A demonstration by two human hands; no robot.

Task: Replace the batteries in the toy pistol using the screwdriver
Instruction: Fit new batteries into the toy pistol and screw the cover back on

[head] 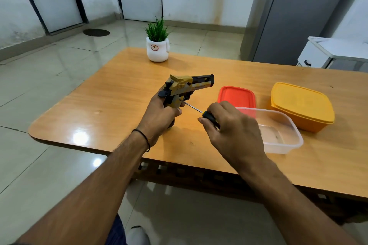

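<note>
A yellow and black toy pistol [186, 86] stands upright above the wooden table [119, 93], barrel pointing right. My left hand [161, 114] grips its handle from behind. My right hand [233, 127] holds a screwdriver [199, 111] by its black handle. The thin metal shaft runs up and left, and its tip touches the side of the pistol's grip. No batteries are visible.
A clear plastic tub [282, 133] sits just right of my right hand, with a red lid [237, 96] behind it. A yellow lidded box [301, 106] stands further right. A small potted plant [158, 45] is at the table's far edge.
</note>
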